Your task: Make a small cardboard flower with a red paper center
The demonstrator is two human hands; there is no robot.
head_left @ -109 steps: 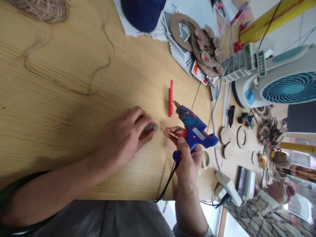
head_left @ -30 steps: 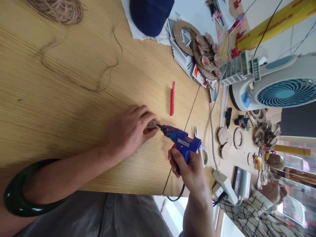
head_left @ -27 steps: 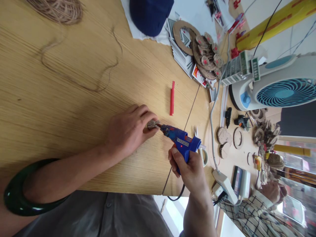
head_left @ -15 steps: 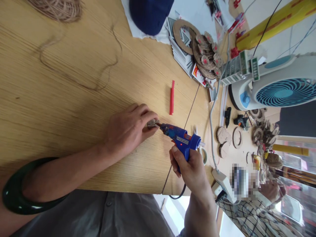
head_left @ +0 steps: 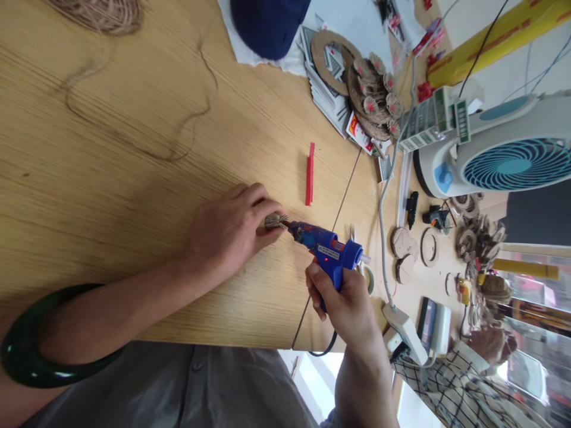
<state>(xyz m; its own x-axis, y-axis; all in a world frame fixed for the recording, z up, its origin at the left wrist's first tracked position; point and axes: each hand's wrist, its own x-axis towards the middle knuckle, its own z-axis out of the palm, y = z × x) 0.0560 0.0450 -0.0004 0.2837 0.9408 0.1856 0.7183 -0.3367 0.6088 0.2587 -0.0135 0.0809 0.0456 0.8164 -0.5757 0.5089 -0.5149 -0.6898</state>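
A small pleated brown paper rosette (head_left: 275, 221) is pinched between the thumb and fingers of my left hand (head_left: 236, 229), just above the wooden table. My right hand (head_left: 341, 294) wraps round the grip of a blue hot glue gun (head_left: 328, 249) with a small red light lit on its side. The gun's nozzle points left and meets the rosette at its right edge; whether glue is coming out I cannot make out. A folded red paper strip (head_left: 310, 174) lies on the table beyond my hands.
Brown twine (head_left: 107, 15) lies at the upper left, its loose strand trailing over the table. Farther off are a dark blue cap (head_left: 267, 27), playing cards (head_left: 328, 98), a flower-covered cardboard piece (head_left: 375, 98), a fan (head_left: 499, 154) and a power strip (head_left: 405, 333). A person in checked clothing sits at right.
Both hands, the rosette and the glue gun keep nearly the same pose. The whole view has shifted very slightly.
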